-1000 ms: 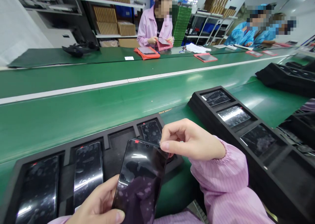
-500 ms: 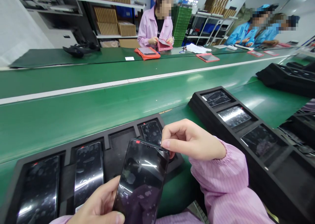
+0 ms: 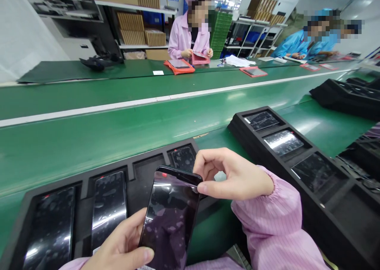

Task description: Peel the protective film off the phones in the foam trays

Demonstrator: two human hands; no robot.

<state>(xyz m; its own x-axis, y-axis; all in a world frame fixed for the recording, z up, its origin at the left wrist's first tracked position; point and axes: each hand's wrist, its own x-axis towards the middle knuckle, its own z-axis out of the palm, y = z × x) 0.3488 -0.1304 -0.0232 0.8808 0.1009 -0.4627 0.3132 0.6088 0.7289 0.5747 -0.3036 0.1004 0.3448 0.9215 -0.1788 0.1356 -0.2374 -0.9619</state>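
My left hand (image 3: 124,242) is wrapped round the lower left side of a black smartphone (image 3: 169,222), screen up and tilted toward me. A red mark shows near its top edge. At the top right corner of the phone, the thumb and forefinger of my right hand (image 3: 228,177) are pinched on what looks like the edge of its protective film (image 3: 181,178). A dark strip of the phone's top shows beyond that film edge. Beneath the phone lies a black foam tray (image 3: 89,173) with several film-covered phones in its compartments; one compartment behind the phone holds nothing visible.
A stack of black foam trays (image 3: 285,159) with more phones stands on the right of the green bench (image 3: 103,131). Further trays (image 3: 347,97) lie beyond it. Across the bench, a person in pink (image 3: 190,36) handles a red-edged pouch; red pouches (image 3: 179,66) lie nearby.
My right hand's fingers have closed at the phone's top corner, and the film's upper edge now appears lifted off. The phone has tilted slightly, and its reflections have shifted.
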